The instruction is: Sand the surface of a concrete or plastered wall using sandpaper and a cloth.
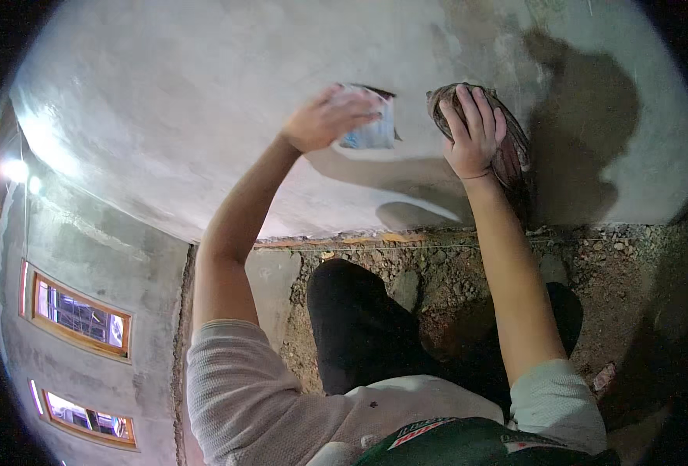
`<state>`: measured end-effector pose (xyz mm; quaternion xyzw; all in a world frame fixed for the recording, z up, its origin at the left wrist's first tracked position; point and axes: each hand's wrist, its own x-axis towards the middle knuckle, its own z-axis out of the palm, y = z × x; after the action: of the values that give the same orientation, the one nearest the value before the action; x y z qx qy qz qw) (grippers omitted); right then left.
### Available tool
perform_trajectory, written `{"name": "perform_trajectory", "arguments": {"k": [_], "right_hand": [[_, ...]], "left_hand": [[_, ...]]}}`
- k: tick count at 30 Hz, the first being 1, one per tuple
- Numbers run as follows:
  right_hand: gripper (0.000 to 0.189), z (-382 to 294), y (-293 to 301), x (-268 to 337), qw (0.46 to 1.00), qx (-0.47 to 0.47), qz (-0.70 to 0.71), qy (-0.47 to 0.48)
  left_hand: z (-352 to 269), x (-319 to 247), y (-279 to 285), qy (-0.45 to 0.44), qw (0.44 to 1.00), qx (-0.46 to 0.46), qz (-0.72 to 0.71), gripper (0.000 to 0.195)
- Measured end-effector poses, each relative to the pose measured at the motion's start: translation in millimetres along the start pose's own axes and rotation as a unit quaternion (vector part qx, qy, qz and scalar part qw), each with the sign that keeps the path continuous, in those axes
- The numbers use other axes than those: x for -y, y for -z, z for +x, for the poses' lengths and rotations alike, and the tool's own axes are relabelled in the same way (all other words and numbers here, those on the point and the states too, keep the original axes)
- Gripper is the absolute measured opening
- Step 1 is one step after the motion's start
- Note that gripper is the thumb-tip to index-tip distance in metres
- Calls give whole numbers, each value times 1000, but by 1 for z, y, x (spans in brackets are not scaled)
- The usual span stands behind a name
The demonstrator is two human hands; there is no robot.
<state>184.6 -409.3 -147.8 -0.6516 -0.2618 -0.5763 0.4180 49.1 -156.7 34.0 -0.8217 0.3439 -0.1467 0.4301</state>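
Before me stands a smooth grey plastered wall [204,116]. My left hand [335,119], blurred, lies over a flat, pale rectangular piece [379,134] with blue marks at the wall; its exact kind cannot be told. A dark edge shows behind the piece. To the right, my right hand [475,131] presses a crumpled brown cloth [513,140] against the wall, fingers spread over it. The cloth's loose end hangs down past the wrist. Shadows of my arms and head fall on the plaster.
Rubble and loose stones [454,268] cover the ground along the wall's base, where a thin string [379,249] runs. My knees are close to the wall. At the left, another plastered wall has two wood-framed windows [81,314], with bright lamps [14,170] above.
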Motion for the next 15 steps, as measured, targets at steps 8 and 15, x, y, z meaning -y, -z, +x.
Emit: {"name": "perform_trajectory", "arguments": {"k": [8,15], "right_hand": [[44,0,-2,0,1000,-9,-11,4],[45,1,-3,0,1000,-18,-2,5]], "left_hand": [[-67,73,19,440,827,-337,95,73],[0,0,-11,216,966,-134,-48,73]]}}
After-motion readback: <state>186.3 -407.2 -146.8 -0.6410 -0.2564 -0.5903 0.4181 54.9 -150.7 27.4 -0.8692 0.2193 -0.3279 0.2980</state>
